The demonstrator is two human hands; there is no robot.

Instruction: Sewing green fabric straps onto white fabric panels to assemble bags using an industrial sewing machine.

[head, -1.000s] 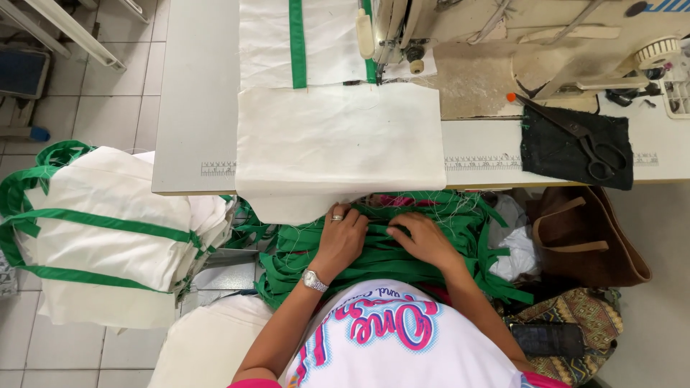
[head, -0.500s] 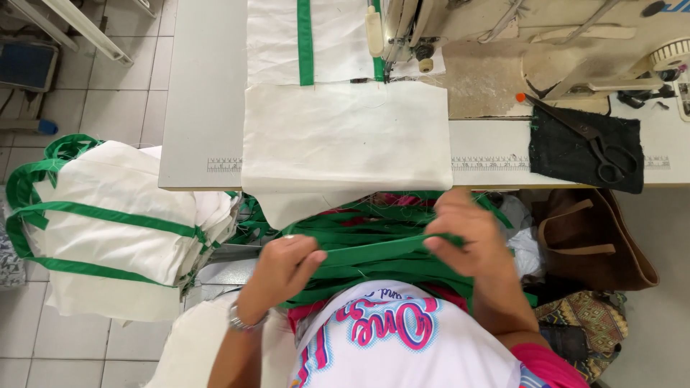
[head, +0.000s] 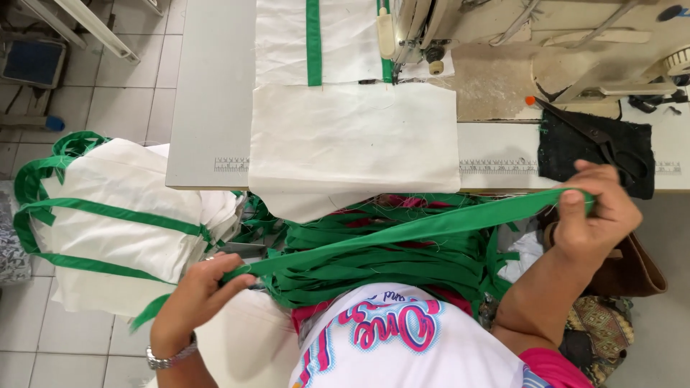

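**Sewing station, seen from above: green strap held taut across the lap**

Floor: pale tiles at far left. On them, a stack of white bags (head: 122, 215) trimmed with green straps, beside the desk (head: 208, 93).

Left hand (head: 190, 302): fingers closed round the lower end of a green strap (head: 402, 230), wristwatch on the wrist.

Desk: pale top with printed ruler markings along its near edge. White fabric panel (head: 352, 136) lying flat, its front edge hanging over.

Lap: heap of loose green straps (head: 388, 266) below the desk edge.

Sewing machine (head: 503, 29): at the back of the desk.

Black cloth (head: 575, 147) with scissors (head: 589, 133) on it.

Right hand (head: 596, 212): fingers pinching the strap's upper end, just in front of the desk edge.
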